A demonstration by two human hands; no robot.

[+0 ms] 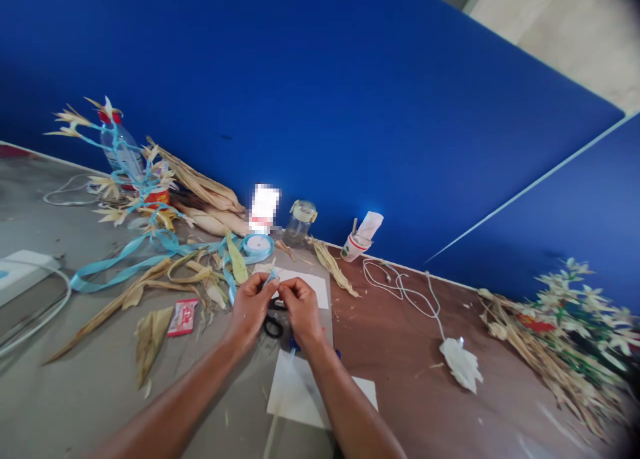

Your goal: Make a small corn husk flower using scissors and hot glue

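Note:
My left hand is closed in a pinch, with a bit of light blue ribbon showing at its fingertips. My right hand meets it fingertip to fingertip, also pinched; what lies between its fingers is too small to make out. Just beneath both hands are scissors with black handles, partly covered. A roll of light blue ribbon lies beyond my left hand, its loose ribbon trailing left among dried corn husks. White paper lies behind my hands, and another white sheet is under my right forearm.
At the left, husk flowers on blue-wrapped stems stand before a plastic bottle. Along the blue partition are a glass jar and a paper cup. A white cable and white flowers lie right.

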